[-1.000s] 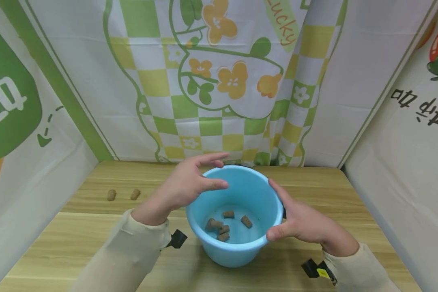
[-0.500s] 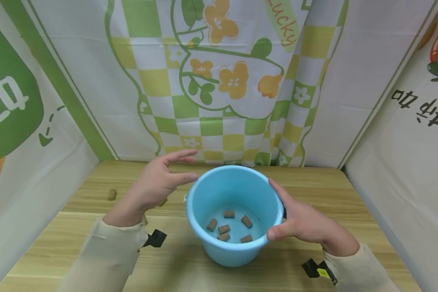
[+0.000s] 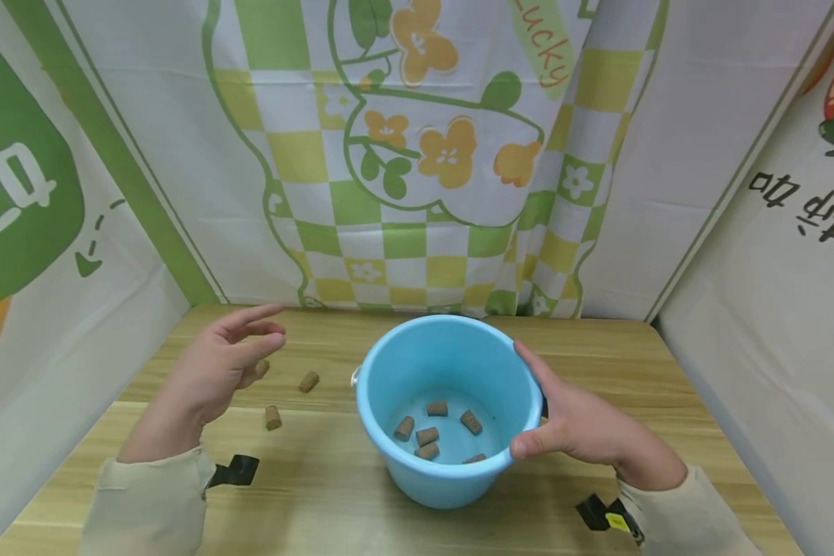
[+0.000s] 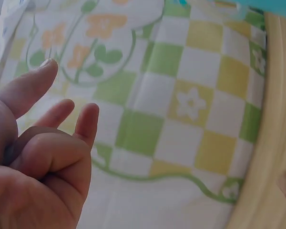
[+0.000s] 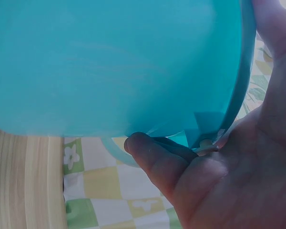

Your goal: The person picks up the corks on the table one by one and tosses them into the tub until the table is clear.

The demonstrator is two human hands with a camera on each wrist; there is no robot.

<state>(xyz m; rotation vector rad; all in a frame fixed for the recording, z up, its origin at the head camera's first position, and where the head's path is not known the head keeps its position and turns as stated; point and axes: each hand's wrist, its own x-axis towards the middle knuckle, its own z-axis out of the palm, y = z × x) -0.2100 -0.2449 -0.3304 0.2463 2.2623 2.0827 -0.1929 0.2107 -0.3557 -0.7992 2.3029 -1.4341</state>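
Observation:
My right hand [image 3: 573, 421] grips the rim of a light blue plastic bucket [image 3: 441, 486], thumb on the near side and fingers against the outer wall. Several corks lie on the bucket's floor, among them a cork [image 3: 437, 408] towards the back. My left hand [image 3: 215, 367] is in the air to the left of the bucket, its fingers loosely bent and nothing between them; the left wrist view shows the thumb apart from the fingers. Close by on the table are a cork [image 3: 272, 418], another cork [image 3: 309, 381] and a cork [image 3: 262, 367] partly behind the hand.
The wooden table [image 3: 320, 494] is enclosed by white printed cloth walls, with a green and yellow checked curtain [image 3: 403, 239] along its back edge. The bucket's handle joint [image 3: 355, 376] sticks out on its left side.
My left hand has moved left from above the bucket to the corks on the table. A cork has dropped into the bucket and now lies near its front wall. The right hand stays put.

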